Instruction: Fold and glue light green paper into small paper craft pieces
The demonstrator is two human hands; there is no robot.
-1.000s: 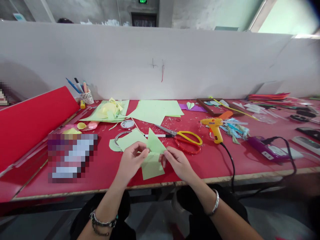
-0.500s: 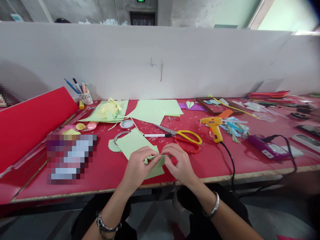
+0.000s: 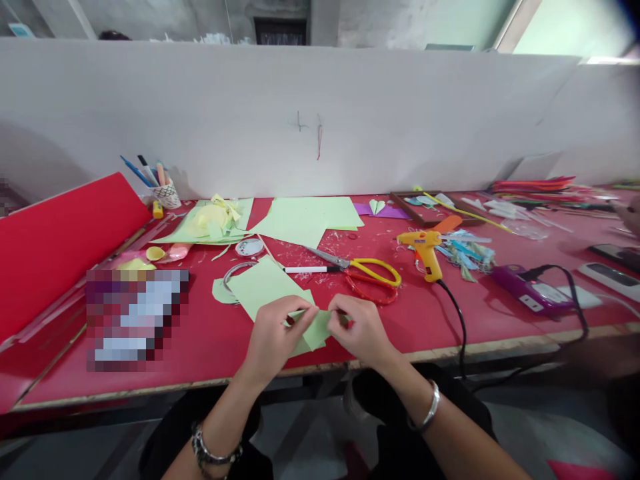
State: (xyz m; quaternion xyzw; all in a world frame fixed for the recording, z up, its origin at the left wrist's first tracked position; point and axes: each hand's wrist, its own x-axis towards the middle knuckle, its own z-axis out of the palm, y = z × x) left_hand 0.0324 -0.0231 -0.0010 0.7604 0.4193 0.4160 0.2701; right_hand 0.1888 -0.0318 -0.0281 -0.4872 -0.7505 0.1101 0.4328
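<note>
pinched green paper (image 3: 318,327) has swung point-down, thin and triangular.

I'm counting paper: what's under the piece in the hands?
Under the held piece, edges of another green paper show on the table; the held piece, left hand and right hand hide the rest.

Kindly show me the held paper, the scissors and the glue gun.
Held paper (image 3: 317,329), head view: its visible middle.
Scissors (image 3: 343,263), head view: metal near the pivot.
Glue gun (image 3: 425,249), head view: yellow body.

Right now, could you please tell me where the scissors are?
In the head view, the scissors lie just right of centre, beside the white pen and left of the yellow glue gun.
</note>
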